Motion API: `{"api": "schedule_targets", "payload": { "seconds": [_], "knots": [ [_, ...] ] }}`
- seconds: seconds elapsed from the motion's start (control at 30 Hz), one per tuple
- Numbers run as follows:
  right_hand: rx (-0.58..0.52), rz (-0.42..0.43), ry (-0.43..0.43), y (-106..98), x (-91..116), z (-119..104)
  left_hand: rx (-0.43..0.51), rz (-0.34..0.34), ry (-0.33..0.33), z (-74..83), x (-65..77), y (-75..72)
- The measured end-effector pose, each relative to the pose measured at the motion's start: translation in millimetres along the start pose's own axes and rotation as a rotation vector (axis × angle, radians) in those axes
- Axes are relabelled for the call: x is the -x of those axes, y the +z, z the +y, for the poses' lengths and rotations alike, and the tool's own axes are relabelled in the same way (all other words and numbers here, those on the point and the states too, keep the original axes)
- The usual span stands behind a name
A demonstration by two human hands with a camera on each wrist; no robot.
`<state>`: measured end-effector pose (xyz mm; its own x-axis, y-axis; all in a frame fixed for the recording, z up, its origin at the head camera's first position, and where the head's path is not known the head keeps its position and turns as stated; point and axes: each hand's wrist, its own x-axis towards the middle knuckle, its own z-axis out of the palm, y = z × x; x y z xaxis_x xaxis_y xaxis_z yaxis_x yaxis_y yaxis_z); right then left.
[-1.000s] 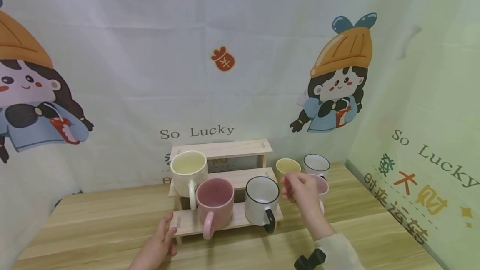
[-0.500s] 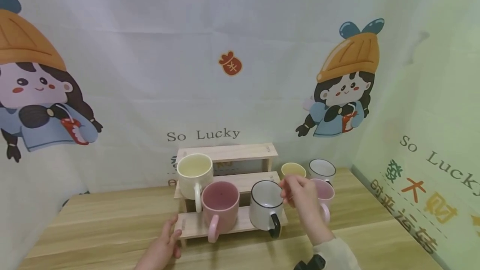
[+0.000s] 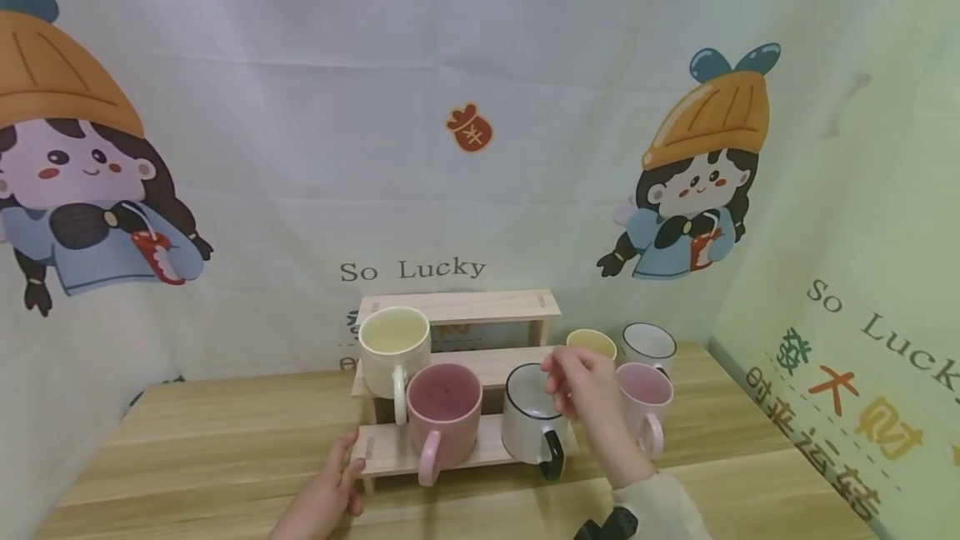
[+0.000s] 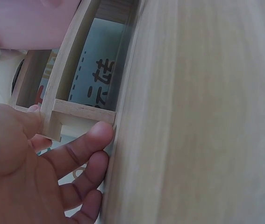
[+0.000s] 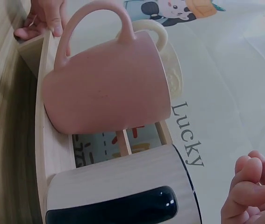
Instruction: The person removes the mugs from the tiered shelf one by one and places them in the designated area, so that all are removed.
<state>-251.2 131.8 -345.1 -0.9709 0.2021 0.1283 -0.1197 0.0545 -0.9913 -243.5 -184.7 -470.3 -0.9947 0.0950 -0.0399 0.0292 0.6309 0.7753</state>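
My left hand (image 3: 324,482) holds the left end of the three-step wooden rack (image 3: 457,307). Its thumb lies over the bottom step and its fingertips touch the leg (image 4: 83,111) near the table. My right hand (image 3: 592,407) hovers over the right rim of a white mug (image 3: 521,432) with black rim and black handle, fingers loosely curled and holding nothing. That mug stands upright on the bottom step, right of a pink mug (image 3: 450,440). A pale yellow mug (image 3: 393,367) stands on the middle step at left. All three handles point toward me.
On the table right of the rack stand a yellow cup (image 3: 591,342), a white black-rimmed mug (image 3: 649,344) and a lighter pink mug (image 3: 637,415). Behind the wooden table (image 3: 187,457) hangs a printed cloth (image 3: 315,132), with another side of it at right.
My right hand has moved left, from beside the yellow cup to over the white mug's rim, uncovering more of the lighter pink mug. My left hand stays on the rack. The head view shifts slightly.
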Motion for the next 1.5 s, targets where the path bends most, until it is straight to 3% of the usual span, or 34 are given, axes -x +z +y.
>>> {"api": "schedule_targets", "payload": {
  "seconds": [0.9, 1.5],
  "knots": [
    [0.05, -0.093, -0.003, 28, -1, -6, -0.008, 0.001, 0.007, -1.2, -0.7, -0.4],
    [0.058, -0.139, -0.107, 41, -1, -10, 0.007, -0.007, -0.002, -1.7, -1.4, 0.0]
  ]
}}
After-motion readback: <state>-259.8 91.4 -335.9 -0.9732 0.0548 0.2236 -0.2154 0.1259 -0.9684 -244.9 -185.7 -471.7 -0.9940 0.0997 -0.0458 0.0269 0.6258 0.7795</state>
